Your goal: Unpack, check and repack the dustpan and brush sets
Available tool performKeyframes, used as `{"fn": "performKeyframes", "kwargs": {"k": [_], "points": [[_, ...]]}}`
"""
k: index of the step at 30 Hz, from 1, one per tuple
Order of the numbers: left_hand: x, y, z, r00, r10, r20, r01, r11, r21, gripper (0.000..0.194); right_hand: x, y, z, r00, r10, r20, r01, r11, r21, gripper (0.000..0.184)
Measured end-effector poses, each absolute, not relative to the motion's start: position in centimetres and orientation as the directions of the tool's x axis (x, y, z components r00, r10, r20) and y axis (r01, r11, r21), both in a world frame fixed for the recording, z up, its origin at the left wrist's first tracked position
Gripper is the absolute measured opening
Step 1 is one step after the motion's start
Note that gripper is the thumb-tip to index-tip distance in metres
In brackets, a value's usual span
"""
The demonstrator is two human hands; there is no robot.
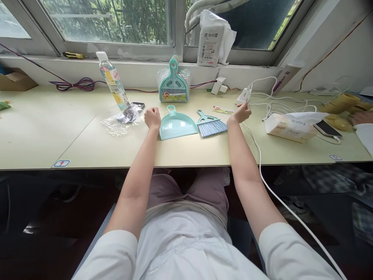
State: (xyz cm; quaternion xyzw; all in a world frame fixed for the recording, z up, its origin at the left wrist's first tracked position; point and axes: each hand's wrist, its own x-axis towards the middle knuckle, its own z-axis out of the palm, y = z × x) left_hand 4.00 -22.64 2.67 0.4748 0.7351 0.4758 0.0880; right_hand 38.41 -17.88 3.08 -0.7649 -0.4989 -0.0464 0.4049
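A light teal dustpan [178, 125] lies on the table before me, its handle pointing away. Close to its left edge rests my left hand [152, 118], curled into a fist with nothing visible in it. Just right of the dustpan is a small matching brush [211, 123], its bluish bristles towards me. My right hand [242, 112] is closed too, beyond the brush's right end. Its fingertips overlap the near end of a white adapter [243, 96] with cables; whether they touch cannot be made out. A printed label strip [222, 110] lies between brush and right hand.
Packaged dustpan sets [174, 83] stand against the wall. A tilted-looking bottle [113, 81] and crumpled clear plastic [118, 121] are at left. Rightward are a tissue pack [291, 126], white cables, a phone [328, 128] and another person's hand [361, 117]. A long cable hangs over the table's front edge.
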Motion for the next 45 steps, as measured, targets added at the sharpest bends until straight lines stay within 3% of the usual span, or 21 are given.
{"fn": "performKeyframes", "kwargs": {"k": [2, 4, 8, 13, 17, 21, 26, 30, 33, 36, 40, 45], "points": [[4.1, -22.7, 2.6, -0.516, 0.786, 0.339, 0.624, 0.074, 0.778, 0.035, 38.7, -18.1, 3.2, 0.726, 0.614, 0.31, 0.557, -0.26, -0.789, 0.066], [4.3, -22.8, 2.7, -0.502, 0.796, 0.338, 0.631, 0.07, 0.773, 0.036, 38.4, -18.4, 3.4, 0.829, 0.533, 0.171, 0.35, -0.255, -0.901, 0.056], [4.6, -23.1, 2.8, -0.495, 0.808, 0.32, 0.639, 0.09, 0.764, 0.035, 37.1, -18.9, 3.9, 0.812, 0.547, 0.201, 0.365, -0.208, -0.907, 0.051], [4.8, -23.2, 2.9, -0.451, 0.819, 0.355, 0.685, 0.063, 0.725, 0.032, 34.8, -19.5, 4.2, 0.544, 0.781, 0.308, 0.639, -0.147, -0.755, 0.044], [4.8, -23.4, 2.9, -0.439, 0.824, 0.357, 0.696, 0.061, 0.715, 0.033, 32.2, -20.4, 4.0, 0.277, 0.887, 0.368, 0.886, -0.088, -0.456, 0.034], [4.6, -23.5, 2.9, -0.458, 0.826, 0.328, 0.688, 0.096, 0.719, 0.033, 30.4, -20.8, 3.3, 0.129, 0.961, 0.245, 0.978, -0.084, -0.189, 0.031], [4.5, -23.1, 2.5, -0.443, 0.847, 0.295, 0.706, 0.127, 0.697, 0.029, 30.2, -20.7, 3.1, 0.098, 0.973, 0.211, 0.986, -0.067, -0.15, 0.041], [4.5, -22.8, 2.2, -0.418, 0.862, 0.286, 0.696, 0.102, 0.711, 0.031, 30.7, -20.6, 3.2, 0.093, 0.973, 0.211, 0.992, -0.073, -0.104, 0.039], [4.6, -22.7, 2.1, -0.384, 0.876, 0.291, 0.704, 0.074, 0.706, 0.038, 30.8, -20.5, 3.0, 0.081, 0.971, 0.226, 0.99, -0.052, -0.133, 0.036], [4.7, -22.8, 2.3, -0.336, 0.903, 0.268, 0.739, 0.077, 0.67, 0.032, 30.9, -20.2, 2.8, 0.101, 0.962, 0.254, 0.978, -0.049, -0.204, 0.037], [4.8, -23.0, 2.7, -0.308, 0.937, 0.167, 0.737, 0.124, 0.664, 0.027, 31.7, -19.9, 3.0, 0.212, 0.934, 0.287, 0.911, -0.082, -0.405, 0.028], [5.5, -23.3, 2.7, -0.202, 0.964, 0.173, 0.795, 0.058, 0.604, 0.027, 32.7, -19.7, 3.8, 0.319, 0.879, 0.354, 0.799, -0.048, -0.6, 0.026]]}}
